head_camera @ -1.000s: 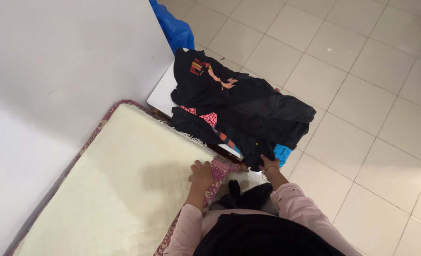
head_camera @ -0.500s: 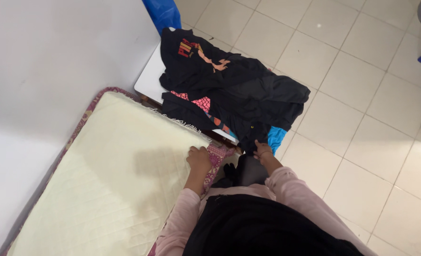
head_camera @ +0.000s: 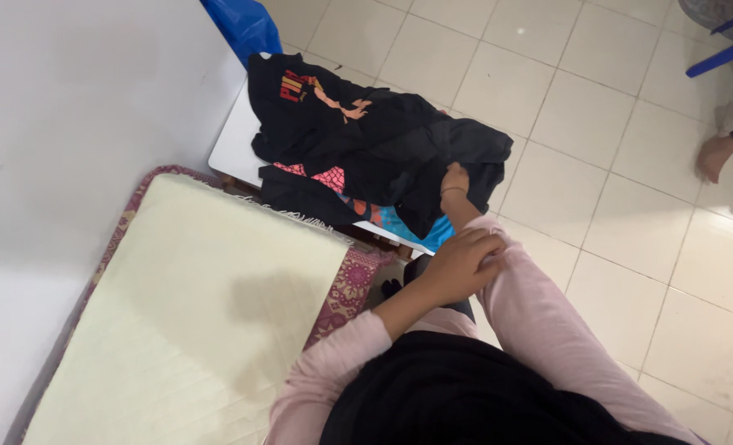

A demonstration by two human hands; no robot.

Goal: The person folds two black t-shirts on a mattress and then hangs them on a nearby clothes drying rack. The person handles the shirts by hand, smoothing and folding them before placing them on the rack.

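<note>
A heap of black clothes, one piece with orange print, lies on a low white table; red-patterned and bright blue cloth peek out beneath it. My right hand reaches into the heap's near edge, fingers buried in a black garment, a thin band on the wrist. My left hand lies across my right forearm, fingers closed on the pink sleeve. Dark fabric covers my lap below.
A cream mat lies on a patterned maroon rug along the white wall at left. A blue bag stands behind the table. Another person's foot and a blue chair leg are on the tiled floor at top right.
My left hand left the rug's edge and moved onto my right sleeve. My right hand went further up into the black clothes. The view shifted closer to the table.
</note>
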